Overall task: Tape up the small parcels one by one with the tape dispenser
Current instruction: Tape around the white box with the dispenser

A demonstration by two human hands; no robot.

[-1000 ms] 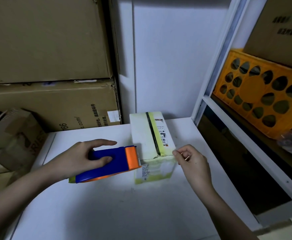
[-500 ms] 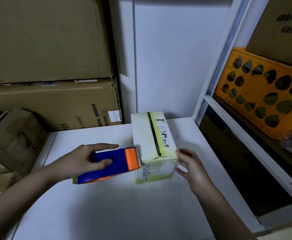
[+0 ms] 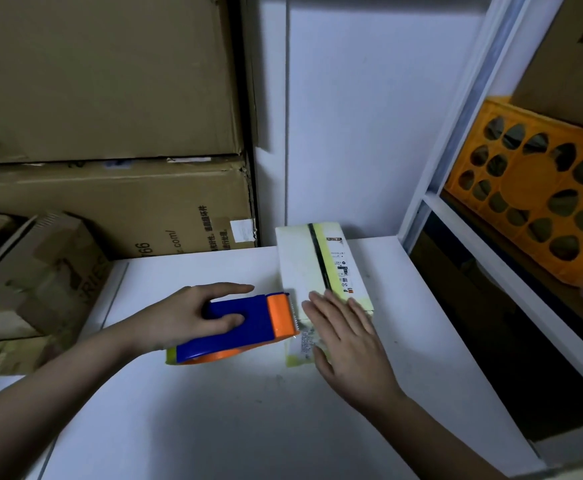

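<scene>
Your left hand (image 3: 182, 315) grips the blue and orange tape dispenser (image 3: 239, 327), the thumb curled into its handle opening and the forefinger stretched along the top; its orange end touches the near left corner of the small parcel (image 3: 321, 271); the parcel, pale yellow with a black stripe along the top, lies on the white table (image 3: 234, 420) near the back wall. Your right hand (image 3: 347, 344) lies flat on the near end of the parcel, the fingers straight and holding nothing. On the parcel's top label you can read "50"; the smaller print is too fine to read. On the big cardboard box (image 3: 120, 206) behind the table you can read "66" and ".com/", beside some Chinese characters; an orange crate (image 3: 539, 192) stands on the shelf at the right.
</scene>
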